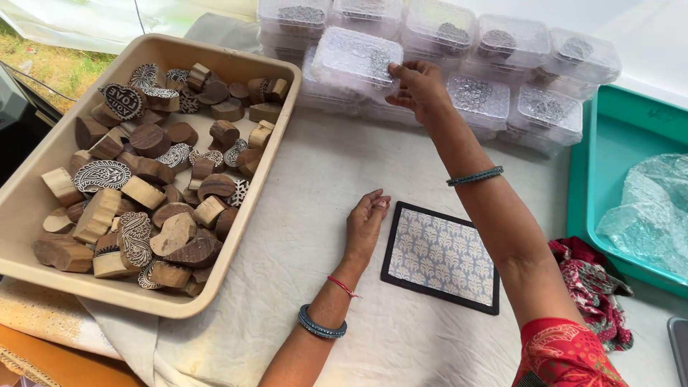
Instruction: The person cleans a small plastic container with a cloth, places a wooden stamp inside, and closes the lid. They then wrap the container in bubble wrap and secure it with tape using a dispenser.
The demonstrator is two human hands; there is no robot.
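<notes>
My right hand (pixel 419 89) reaches far across the table and grips the edge of a clear plastic box (pixel 355 61) with a carved block inside, lying on top of a stack of several similar boxes (pixel 502 79). My left hand (pixel 367 223) rests flat on the white cloth, fingers loosely together, touching the left edge of a black-bordered printed mat (pixel 441 256) with a blue-grey leaf pattern. It holds nothing.
A beige tray (pixel 43 161) at left holds many carved wooden printing blocks (pixel 150 179). A teal tray (pixel 609 143) with crumpled clear plastic (pixel 648 211) stands at right. Red patterned fabric (pixel 591 287) lies by it. White cloth (pixel 315 179) covers the table.
</notes>
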